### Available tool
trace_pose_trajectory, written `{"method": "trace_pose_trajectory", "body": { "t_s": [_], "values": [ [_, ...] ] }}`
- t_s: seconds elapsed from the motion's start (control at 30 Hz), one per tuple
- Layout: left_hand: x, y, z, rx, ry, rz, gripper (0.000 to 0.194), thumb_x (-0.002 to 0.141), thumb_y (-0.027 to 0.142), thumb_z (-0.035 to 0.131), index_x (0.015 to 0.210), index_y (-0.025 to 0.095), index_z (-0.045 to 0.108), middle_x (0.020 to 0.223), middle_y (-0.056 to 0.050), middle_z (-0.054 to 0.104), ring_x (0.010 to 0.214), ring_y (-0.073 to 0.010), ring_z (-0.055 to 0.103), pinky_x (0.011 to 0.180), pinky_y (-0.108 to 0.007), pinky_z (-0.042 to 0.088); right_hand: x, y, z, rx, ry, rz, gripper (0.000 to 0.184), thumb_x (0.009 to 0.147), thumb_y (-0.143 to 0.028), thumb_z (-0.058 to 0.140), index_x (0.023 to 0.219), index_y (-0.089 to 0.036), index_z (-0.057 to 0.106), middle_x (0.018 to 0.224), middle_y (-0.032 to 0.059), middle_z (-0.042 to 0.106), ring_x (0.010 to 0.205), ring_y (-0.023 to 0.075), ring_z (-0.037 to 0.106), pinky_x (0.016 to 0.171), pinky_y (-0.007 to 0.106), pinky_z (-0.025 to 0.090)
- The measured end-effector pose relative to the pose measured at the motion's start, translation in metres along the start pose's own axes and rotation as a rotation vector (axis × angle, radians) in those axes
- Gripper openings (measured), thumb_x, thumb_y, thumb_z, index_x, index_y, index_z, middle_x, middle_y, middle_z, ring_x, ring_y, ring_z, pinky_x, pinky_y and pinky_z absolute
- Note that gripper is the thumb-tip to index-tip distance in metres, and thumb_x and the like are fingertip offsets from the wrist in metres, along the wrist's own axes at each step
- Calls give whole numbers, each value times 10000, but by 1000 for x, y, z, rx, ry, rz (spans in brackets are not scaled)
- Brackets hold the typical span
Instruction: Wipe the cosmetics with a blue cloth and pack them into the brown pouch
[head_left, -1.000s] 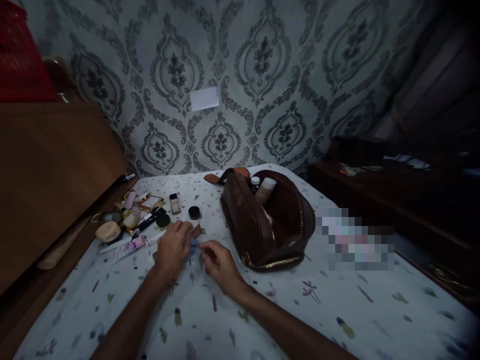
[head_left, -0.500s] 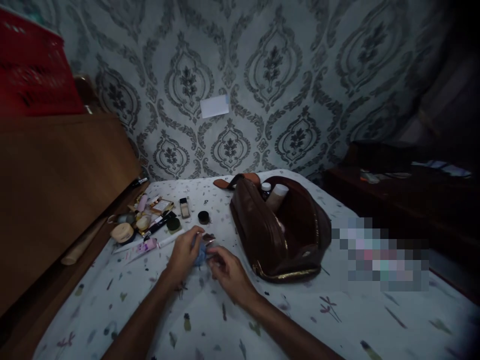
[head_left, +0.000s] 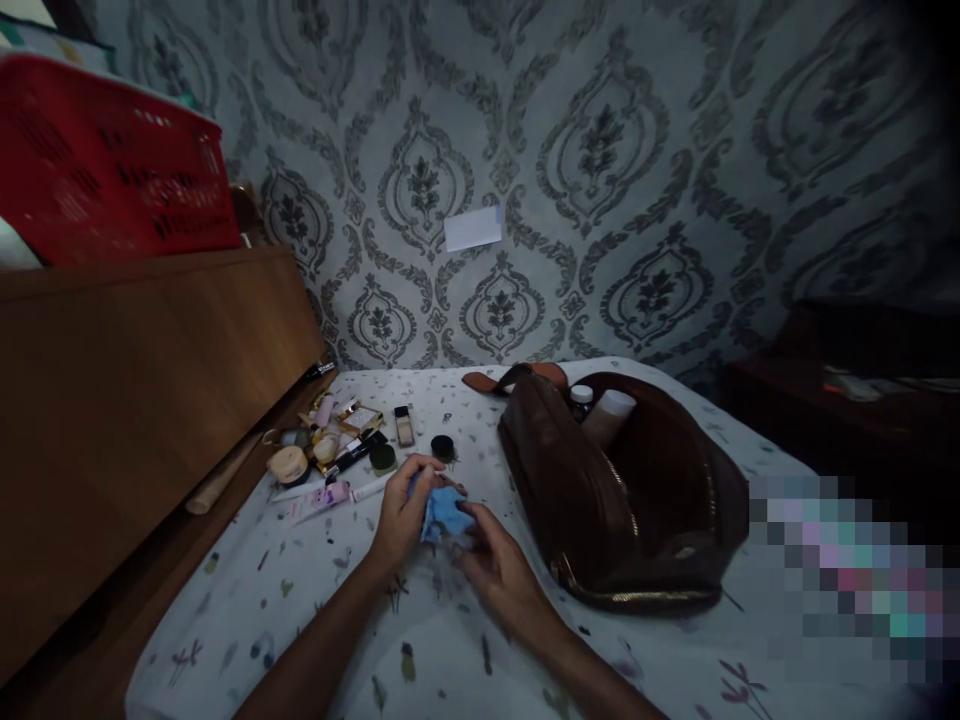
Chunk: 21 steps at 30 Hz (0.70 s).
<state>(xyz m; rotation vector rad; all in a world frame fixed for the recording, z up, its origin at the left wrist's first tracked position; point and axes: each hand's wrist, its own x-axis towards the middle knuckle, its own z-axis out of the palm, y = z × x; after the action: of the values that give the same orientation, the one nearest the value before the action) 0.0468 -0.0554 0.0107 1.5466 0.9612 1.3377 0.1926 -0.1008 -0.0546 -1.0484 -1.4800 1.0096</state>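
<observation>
A crumpled light-blue cloth [head_left: 445, 514] is between my two hands, above the patterned white sheet [head_left: 442, 650]. My left hand [head_left: 403, 512] is closed on its left side, thumb on top. A small brownish, shiny item partly shows behind the cloth by my left fingertips; its kind is unclear. My right hand [head_left: 496, 562] pinches the cloth's right edge with thumb and forefinger, the other fingers curled below. Just beyond the hands lies a round black lid or jar [head_left: 442, 447]. A foundation bottle [head_left: 404, 427] and a dark green round jar [head_left: 382, 459] are near it.
To the right stands an unzipped brown leather bag [head_left: 562, 490] with a white-capped tube [head_left: 611, 415] inside. Left are piled cosmetics, a round beige container [head_left: 288, 465] and a pink tube [head_left: 321, 499]. A wooden cabinet [head_left: 150, 400] bearing a red basket [head_left: 127, 160] borders the left side.
The view has swung left, so everything appears further right. More of the blue cloth shows now, spread between the hands, and my right thumb and forefinger have come onto its edge.
</observation>
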Motion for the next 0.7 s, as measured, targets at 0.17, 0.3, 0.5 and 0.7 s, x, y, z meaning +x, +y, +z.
{"method": "trace_pose_trajectory", "body": {
  "t_s": [0.17,0.3,0.5,0.7],
  "values": [
    [6,5,-11,180,41,62,449,925,583,460,855,178,641,620,29,516,572,-135,498,554,-234,384,0,-6,-1,-47,-43,-17,417,804,-260,547,1216,-196,565,1239,119,631,1129,257,612,914,383,514],
    [15,3,-28,556,58,126,454,977,483,366,785,176,639,627,18,532,635,-151,533,623,-250,389,-1,-20,-1,-82,-78,-39,323,806,-233,527,1114,-204,619,1128,99,663,1054,239,636,801,329,536],
    [20,-10,-39,835,13,110,363,984,391,379,820,192,634,720,0,641,708,-165,608,676,-257,410,-2,-29,-1,-108,-97,-55,275,816,-223,530,1061,-202,651,1062,95,670,989,240,641,765,328,537],
    [47,-15,-69,1125,143,15,270,967,277,399,981,186,652,861,-64,695,819,-212,646,748,-300,442,-2,-22,-2,-122,-89,-51,234,817,-218,527,1010,-187,656,1071,107,657,972,238,644,751,322,529]
  ]
}}
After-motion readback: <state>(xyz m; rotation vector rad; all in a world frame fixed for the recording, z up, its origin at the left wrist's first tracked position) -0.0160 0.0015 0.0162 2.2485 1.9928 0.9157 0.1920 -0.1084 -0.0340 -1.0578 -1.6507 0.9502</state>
